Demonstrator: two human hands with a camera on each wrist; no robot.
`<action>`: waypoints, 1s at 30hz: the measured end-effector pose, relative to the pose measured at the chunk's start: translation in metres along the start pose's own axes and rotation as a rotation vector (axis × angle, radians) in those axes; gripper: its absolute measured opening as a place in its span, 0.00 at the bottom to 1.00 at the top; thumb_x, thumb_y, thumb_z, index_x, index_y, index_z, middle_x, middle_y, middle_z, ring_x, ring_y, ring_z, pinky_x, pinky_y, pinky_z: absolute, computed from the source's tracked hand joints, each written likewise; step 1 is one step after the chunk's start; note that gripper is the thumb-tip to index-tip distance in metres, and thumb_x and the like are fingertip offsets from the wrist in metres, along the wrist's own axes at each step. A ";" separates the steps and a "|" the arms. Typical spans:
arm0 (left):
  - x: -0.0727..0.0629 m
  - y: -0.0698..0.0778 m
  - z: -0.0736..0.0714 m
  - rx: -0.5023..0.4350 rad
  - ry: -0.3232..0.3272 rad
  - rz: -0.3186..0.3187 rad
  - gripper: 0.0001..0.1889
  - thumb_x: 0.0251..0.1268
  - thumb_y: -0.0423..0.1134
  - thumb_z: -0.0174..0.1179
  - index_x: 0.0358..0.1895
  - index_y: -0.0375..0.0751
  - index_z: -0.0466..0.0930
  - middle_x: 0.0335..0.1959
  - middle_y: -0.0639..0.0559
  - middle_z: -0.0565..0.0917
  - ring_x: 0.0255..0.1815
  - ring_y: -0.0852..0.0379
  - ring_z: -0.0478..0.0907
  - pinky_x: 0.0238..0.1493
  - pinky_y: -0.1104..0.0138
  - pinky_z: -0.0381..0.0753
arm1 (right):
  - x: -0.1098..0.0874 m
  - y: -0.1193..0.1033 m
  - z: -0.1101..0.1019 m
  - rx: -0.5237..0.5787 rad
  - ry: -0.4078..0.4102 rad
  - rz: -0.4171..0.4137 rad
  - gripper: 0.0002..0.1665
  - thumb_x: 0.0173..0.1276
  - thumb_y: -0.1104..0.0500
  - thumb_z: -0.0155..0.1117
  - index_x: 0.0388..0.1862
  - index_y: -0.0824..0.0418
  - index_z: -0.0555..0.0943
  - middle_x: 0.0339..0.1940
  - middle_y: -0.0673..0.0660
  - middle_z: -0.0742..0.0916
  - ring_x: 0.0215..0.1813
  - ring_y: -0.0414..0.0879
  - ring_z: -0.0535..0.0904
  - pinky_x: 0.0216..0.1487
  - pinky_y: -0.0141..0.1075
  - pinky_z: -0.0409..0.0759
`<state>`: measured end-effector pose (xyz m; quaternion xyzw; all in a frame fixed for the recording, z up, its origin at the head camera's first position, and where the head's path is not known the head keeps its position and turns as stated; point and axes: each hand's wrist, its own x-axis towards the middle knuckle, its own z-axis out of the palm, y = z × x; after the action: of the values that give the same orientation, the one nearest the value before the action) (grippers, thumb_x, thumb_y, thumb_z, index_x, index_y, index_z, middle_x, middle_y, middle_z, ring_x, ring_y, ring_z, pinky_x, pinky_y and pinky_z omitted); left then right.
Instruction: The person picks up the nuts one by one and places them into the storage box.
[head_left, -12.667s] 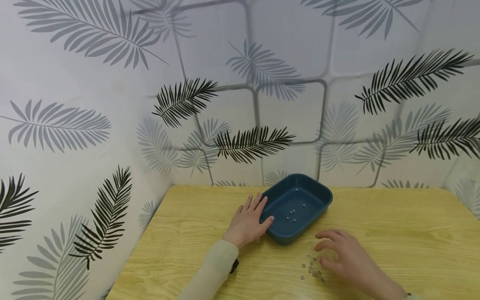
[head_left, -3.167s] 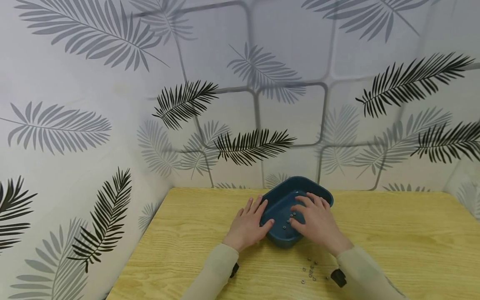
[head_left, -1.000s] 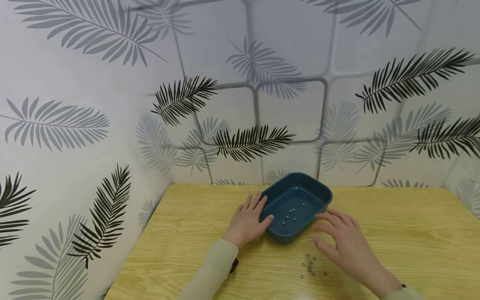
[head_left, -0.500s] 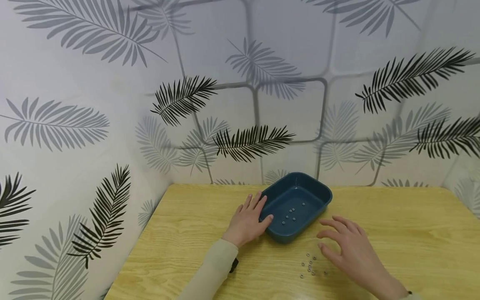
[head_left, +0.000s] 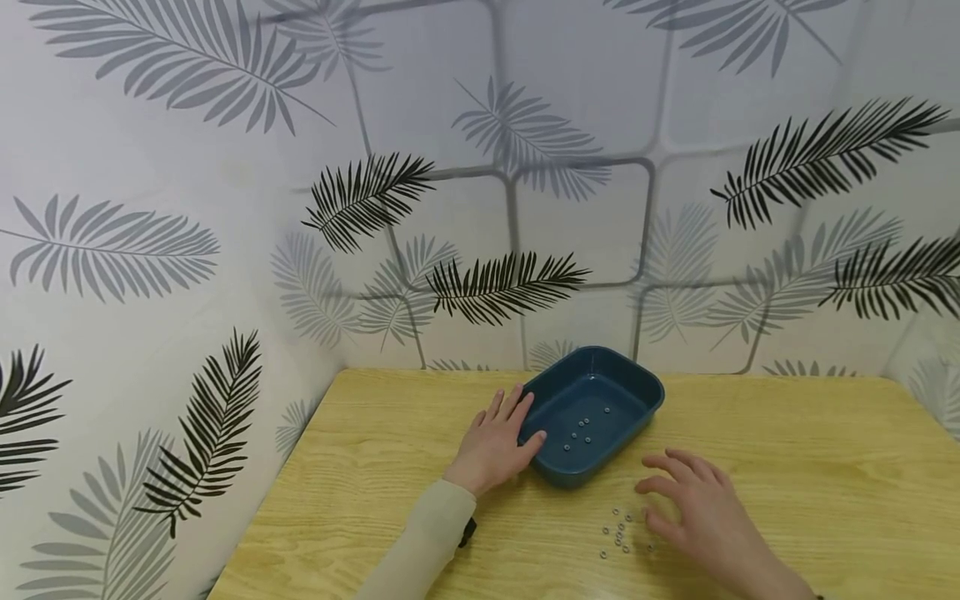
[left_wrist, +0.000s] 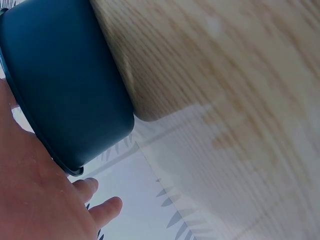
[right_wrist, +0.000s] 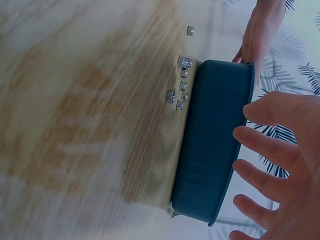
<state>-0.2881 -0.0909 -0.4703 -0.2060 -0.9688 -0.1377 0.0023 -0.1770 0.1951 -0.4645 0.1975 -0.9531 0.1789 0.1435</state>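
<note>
A dark blue rectangular tray point(head_left: 633, 379) sits near the back of the table, with several small metal nuts point(head_left: 588, 439) scattered on its floor. My left hand point(head_left: 491, 454) rests against the tray's left rim, fingers spread and thumb at the edge. In front of the tray lies a loose cluster of nuts point(head_left: 619, 535), one nut point(head_left: 650, 547) apart to the right. My right hand point(head_left: 701, 512) hovers just right of that cluster, fingers loosely bent and nothing between them. The right wrist view shows its fingertips point(right_wrist: 252, 112) apart from the nuts point(right_wrist: 183, 86).
The wood-patterned table point(head_left: 810, 467) extends to both sides of the tray. Behind it rises a wall point(head_left: 577, 225) covered in a leaf print. A black wrist strap piece point(head_left: 468, 532) shows under the left sleeve point(head_left: 423, 533).
About three seconds ago my right hand was over the tray; it has since come back beside the loose nuts. The tray holds one nut more than at first. My left hand has stayed put.
</note>
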 end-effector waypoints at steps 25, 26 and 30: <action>0.000 0.000 0.000 -0.018 0.006 0.005 0.36 0.75 0.64 0.39 0.80 0.54 0.49 0.81 0.54 0.45 0.80 0.49 0.40 0.73 0.47 0.51 | 0.000 -0.005 0.025 0.015 -0.086 -0.037 0.09 0.54 0.49 0.76 0.35 0.42 0.87 0.57 0.52 0.81 0.66 0.61 0.68 0.60 0.64 0.63; 0.000 0.000 -0.001 -0.020 0.005 0.006 0.36 0.75 0.64 0.39 0.80 0.54 0.49 0.81 0.54 0.45 0.80 0.49 0.40 0.73 0.47 0.51 | 0.000 -0.005 0.026 0.015 -0.091 -0.037 0.08 0.54 0.49 0.76 0.34 0.41 0.87 0.57 0.52 0.82 0.66 0.61 0.68 0.61 0.64 0.63; -0.002 0.001 -0.002 -0.022 0.001 0.008 0.36 0.75 0.64 0.40 0.80 0.53 0.50 0.81 0.54 0.45 0.80 0.49 0.40 0.73 0.47 0.51 | 0.001 -0.005 0.028 0.002 -0.109 -0.044 0.06 0.55 0.49 0.75 0.31 0.40 0.86 0.56 0.51 0.82 0.66 0.61 0.69 0.63 0.62 0.62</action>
<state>-0.2861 -0.0912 -0.4679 -0.2099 -0.9664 -0.1486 0.0011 -0.1812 0.1793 -0.4877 0.2279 -0.9547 0.1659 0.0950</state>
